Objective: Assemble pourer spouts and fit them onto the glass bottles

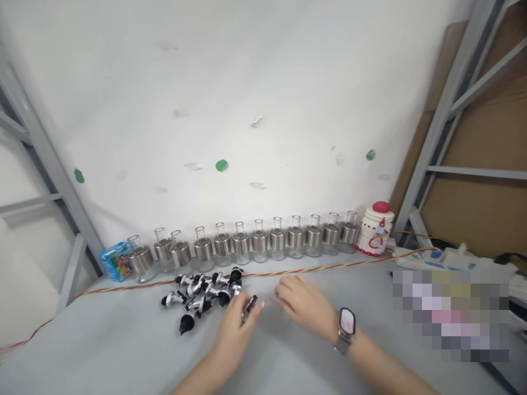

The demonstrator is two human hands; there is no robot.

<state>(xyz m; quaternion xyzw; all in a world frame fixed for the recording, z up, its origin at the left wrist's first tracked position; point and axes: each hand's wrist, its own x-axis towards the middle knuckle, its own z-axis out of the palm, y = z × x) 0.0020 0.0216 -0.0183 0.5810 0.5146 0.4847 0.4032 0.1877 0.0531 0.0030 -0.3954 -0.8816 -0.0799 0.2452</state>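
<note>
Steady the dark piece (pixel 250 307) your left hand (pixel 234 328) pinches; I cannot tell your right hand's (pixel 307 304) grip.

- A gray tabletop (pixel 123 351) stretches along a white wall, its surface smooth and pale.
- Twelve glass bottles (pixel 259 241), each banded by a brushed-metal sleeve, stand upright and open-necked in a row across the back.
- A blue box (pixel 117 261) printed with colorful figures stands just beside the leftmost bottle.
- A white jar (pixel 374 230) with a red lid and red trim closes the row at right.
- A twisted red-and-yellow cord (pixel 296 271) runs in front of the bottles.
- Silver-and-black stoppers (pixel 200 304) lie in a loose cluster left of center, pointing various ways.
- At far right, a pixelated patch (pixel 450 312) obscures part of the surface.
</note>
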